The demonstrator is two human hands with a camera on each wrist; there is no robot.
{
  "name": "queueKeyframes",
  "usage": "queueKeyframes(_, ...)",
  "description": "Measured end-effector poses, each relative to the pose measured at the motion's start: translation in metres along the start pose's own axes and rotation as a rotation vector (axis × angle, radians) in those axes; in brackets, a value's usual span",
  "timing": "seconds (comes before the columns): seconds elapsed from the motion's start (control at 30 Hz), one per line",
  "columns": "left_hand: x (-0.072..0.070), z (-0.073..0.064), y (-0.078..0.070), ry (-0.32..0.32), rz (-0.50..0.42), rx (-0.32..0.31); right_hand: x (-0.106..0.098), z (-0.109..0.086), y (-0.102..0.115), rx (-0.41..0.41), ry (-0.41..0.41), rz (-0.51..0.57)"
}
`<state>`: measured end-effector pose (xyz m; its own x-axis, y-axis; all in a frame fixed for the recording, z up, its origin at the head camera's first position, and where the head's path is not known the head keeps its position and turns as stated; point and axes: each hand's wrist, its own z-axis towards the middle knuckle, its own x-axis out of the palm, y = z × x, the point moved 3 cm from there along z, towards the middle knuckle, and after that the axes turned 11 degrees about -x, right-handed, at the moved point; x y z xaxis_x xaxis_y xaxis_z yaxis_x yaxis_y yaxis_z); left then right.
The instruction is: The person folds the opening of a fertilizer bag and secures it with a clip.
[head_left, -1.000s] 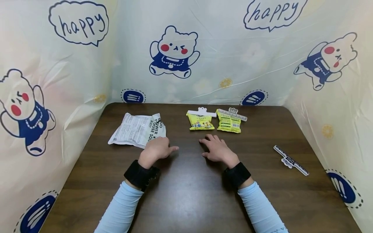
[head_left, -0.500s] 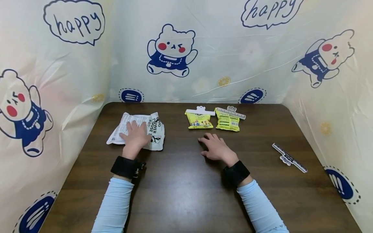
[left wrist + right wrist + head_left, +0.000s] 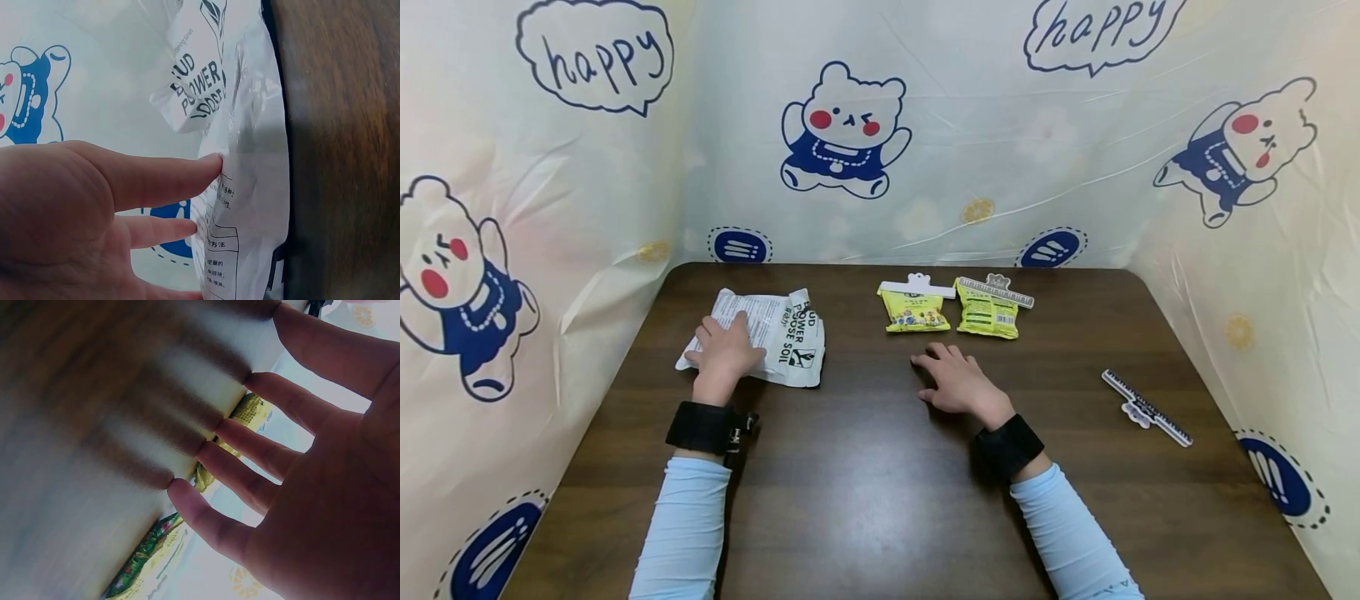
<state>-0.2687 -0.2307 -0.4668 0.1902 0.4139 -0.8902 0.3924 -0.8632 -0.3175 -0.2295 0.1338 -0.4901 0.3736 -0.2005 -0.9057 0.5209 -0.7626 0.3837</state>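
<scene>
A white printed soil bag [image 3: 775, 333] lies flat at the left of the table, its right end folded over and showing large black letters. My left hand [image 3: 724, 354] rests on the left part of this bag. In the left wrist view the thumb and fingertips of the left hand [image 3: 112, 206] touch the bag's surface [image 3: 256, 156], spread and fairly straight. My right hand [image 3: 957, 382] rests on the table, fingers spread, just in front of two yellow snack packets. In the right wrist view the fingertips of the right hand [image 3: 294, 462] touch the tabletop and hold nothing.
At the back stand the left yellow packet [image 3: 916, 313] with a white clip [image 3: 917, 288], and the right yellow packet [image 3: 987, 315] with a clear clip [image 3: 996, 292]. A loose ruler-like clip [image 3: 1146, 408] lies at the right of the brown table [image 3: 880, 500]. Printed curtains surround the table.
My left hand has moved left from the folded right end of the soil bag onto its left part. My right hand has stayed in place.
</scene>
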Motion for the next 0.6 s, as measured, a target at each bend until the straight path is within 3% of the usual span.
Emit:
queueKeyframes(0.4, 0.003, -0.0007, -0.0018, -0.007, 0.025, 0.017, -0.0026, -0.0011, 0.0035, 0.003, 0.005, 0.0)
queueKeyframes(0.6, 0.0052, -0.0047, -0.01, 0.017, 0.039, 0.05, -0.0032, -0.001, 0.0045, 0.004, 0.003, 0.004)
